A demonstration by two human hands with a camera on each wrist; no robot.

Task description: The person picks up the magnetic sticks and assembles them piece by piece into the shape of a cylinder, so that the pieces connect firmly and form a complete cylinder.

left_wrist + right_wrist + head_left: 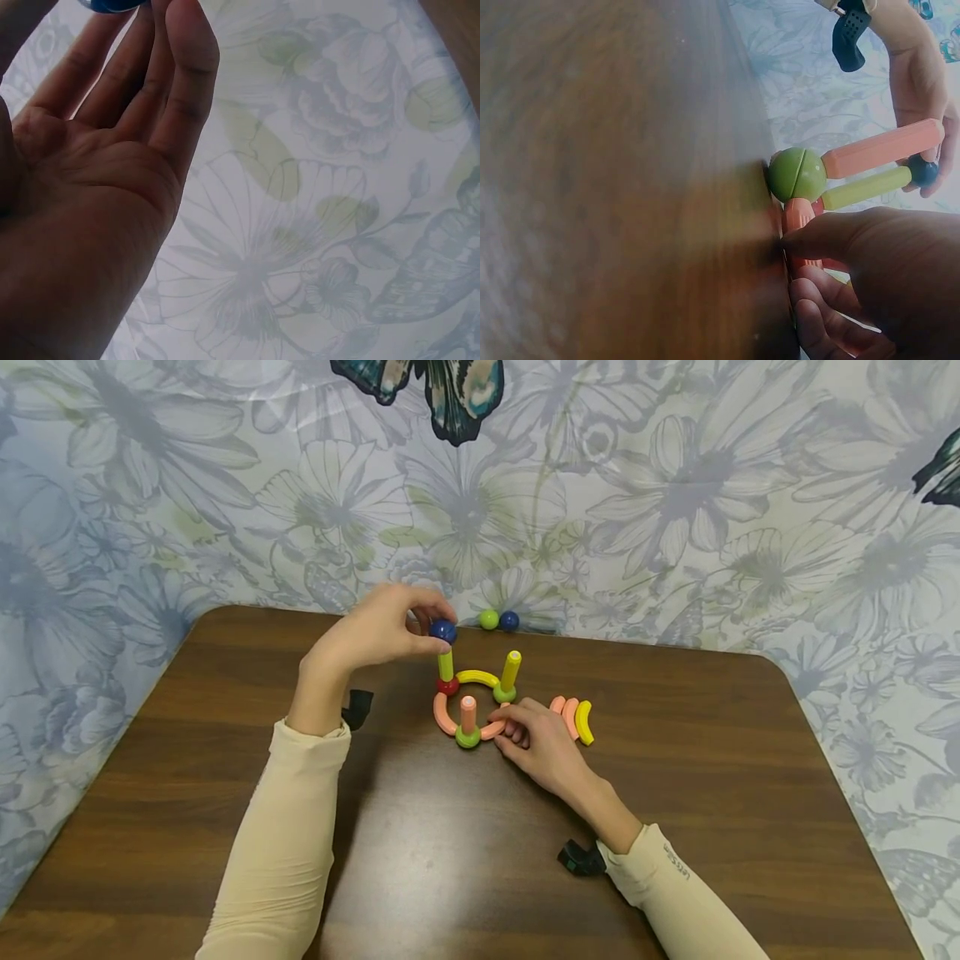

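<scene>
The left hand point(375, 628) pinches a blue ball point(442, 630) atop an upright yellow stick point(447, 667). Farther right, a green ball point(467, 739) on the desk point(427, 868) touches a curved pink stick point(492, 730), which the right hand point(546, 748) pinches; loose curved pieces point(571, 718) lie beyond.

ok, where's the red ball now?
Head view, left of centre: the red ball is at the far left of the ring, under the upright yellow-green stick, below the left hand.
</scene>
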